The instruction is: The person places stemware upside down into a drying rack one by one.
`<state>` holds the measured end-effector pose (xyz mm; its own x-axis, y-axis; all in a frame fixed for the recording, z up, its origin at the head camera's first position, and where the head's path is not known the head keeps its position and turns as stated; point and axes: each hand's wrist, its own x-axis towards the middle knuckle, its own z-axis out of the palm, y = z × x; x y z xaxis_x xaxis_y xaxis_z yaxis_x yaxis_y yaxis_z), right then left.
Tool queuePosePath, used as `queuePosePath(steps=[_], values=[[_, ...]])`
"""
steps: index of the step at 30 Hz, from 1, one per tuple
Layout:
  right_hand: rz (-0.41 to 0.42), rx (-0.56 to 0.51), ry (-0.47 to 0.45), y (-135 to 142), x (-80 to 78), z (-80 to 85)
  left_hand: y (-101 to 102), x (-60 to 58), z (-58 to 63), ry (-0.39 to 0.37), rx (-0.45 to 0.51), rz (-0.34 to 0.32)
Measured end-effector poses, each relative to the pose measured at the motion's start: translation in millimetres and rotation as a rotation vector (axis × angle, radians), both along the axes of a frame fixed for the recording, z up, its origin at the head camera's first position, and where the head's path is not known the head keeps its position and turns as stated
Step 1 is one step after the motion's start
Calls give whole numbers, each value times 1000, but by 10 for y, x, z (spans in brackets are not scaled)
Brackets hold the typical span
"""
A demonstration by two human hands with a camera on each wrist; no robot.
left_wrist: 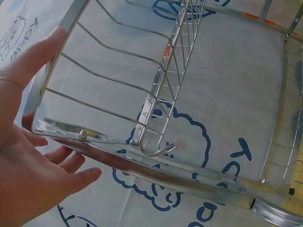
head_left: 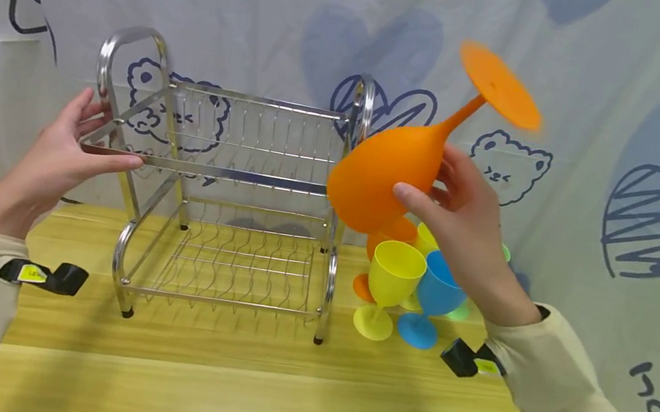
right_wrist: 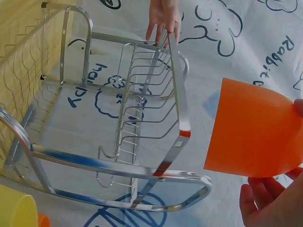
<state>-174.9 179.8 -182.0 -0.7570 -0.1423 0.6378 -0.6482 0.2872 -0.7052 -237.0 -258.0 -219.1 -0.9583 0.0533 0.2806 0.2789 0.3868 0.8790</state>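
My right hand (head_left: pixel 464 220) grips an orange goblet (head_left: pixel 390 172) by its bowl, thumb on the near side. The goblet is tipped over, its foot up to the right and its mouth down to the left, beside the right end of a two-tier metal dish rack (head_left: pixel 237 175). In the right wrist view the goblet's bowl (right_wrist: pixel 251 135) is apart from the rack. At the rack's left end my left hand (head_left: pixel 63 149) holds the upper tier's corner, thumb along the front bar and fingers behind the side frame (left_wrist: pixel 128 163).
Right of the rack, several goblets stand upright on the wooden table (head_left: pixel 273 399): a yellow goblet (head_left: pixel 395 274) and a blue goblet (head_left: pixel 434 294) in front, orange, yellow and green ones behind. A printed cloth (head_left: pixel 258 7) hangs behind the rack.
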Motion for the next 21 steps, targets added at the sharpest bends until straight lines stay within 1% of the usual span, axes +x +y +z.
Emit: queuePosePath(steps=[5, 10, 12, 14, 16, 19, 21], values=[[4, 36, -12, -102, -60, 115, -35, -46, 4, 15, 9, -40], [23, 82, -31, -208, -118, 235, -45, -95, -46, 8, 2, -66], [30, 108, -35, -258, -145, 293, -50, -114, -66, 14, -8, -67], [37, 132, -32, -323, -182, 354, -67, -123, -82, 34, -34, -54], [37, 154, -26, -405, -222, 408, -85, -123, -92, 53, -35, -43], [64, 152, -33, -549, -293, 467, -113, -116, -109, 74, -36, -32], [82, 144, -42, -645, -339, 495, -120, -107, -114, 77, -20, -34]])
